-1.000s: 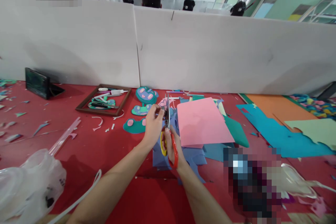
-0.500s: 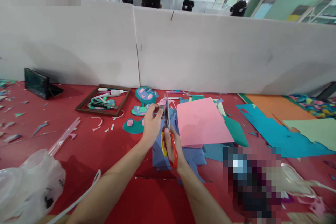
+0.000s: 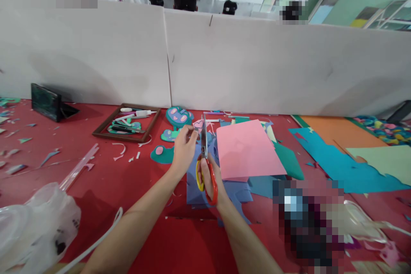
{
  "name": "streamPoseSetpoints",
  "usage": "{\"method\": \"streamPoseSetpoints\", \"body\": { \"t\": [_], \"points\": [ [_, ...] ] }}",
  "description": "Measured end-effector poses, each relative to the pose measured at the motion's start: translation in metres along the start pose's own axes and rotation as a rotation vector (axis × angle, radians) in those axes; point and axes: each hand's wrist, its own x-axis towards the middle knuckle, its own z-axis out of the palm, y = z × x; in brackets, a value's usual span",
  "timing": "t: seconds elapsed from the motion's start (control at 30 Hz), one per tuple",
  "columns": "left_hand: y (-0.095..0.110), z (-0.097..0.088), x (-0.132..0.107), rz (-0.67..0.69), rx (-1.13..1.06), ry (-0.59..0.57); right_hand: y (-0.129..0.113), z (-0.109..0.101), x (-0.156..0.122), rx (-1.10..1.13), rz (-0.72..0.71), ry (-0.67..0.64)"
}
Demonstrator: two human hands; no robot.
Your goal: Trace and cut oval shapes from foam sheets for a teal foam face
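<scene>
My left hand [image 3: 185,149] pinches the edge of a small pink paper piece [image 3: 198,125] with a heart outline drawn on it. In my right hand [image 3: 209,178] are scissors [image 3: 212,182] with one red and one yellow handle loop, their blades pointing away from me beside the pink piece. Whether the blades touch the paper is hard to make out. Below the hands lie blue sheets [image 3: 195,192], and a larger pink sheet [image 3: 247,150] rests to their right. Teal cut-out shapes with pink spots, such as a round one [image 3: 176,115], lie behind my left hand.
A brown frame [image 3: 146,137] holds pens and a cutter at the back left. A tablet [image 3: 45,102] stands farther left. A plastic bag [image 3: 48,218] and a white cable [image 3: 105,235] are at the front left. Coloured sheets [image 3: 340,167] spread right. A white partition [image 3: 244,64] bounds the table.
My left hand has shifted slightly left and toward me. The scissors have moved a little to the left; both hands keep their hold.
</scene>
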Motion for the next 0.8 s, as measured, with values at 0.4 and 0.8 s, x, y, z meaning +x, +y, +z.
{"method": "streamPoseSetpoints", "body": {
  "t": [0.4,0.8],
  "points": [
    [0.012,-0.007,0.003,0.037,0.134,-0.17,0.004,0.0,0.0,0.117,-0.018,-0.039],
    [0.01,-0.007,0.004,0.042,0.142,-0.197,-0.005,0.004,0.0,0.151,0.0,-0.012]
  ]
}}
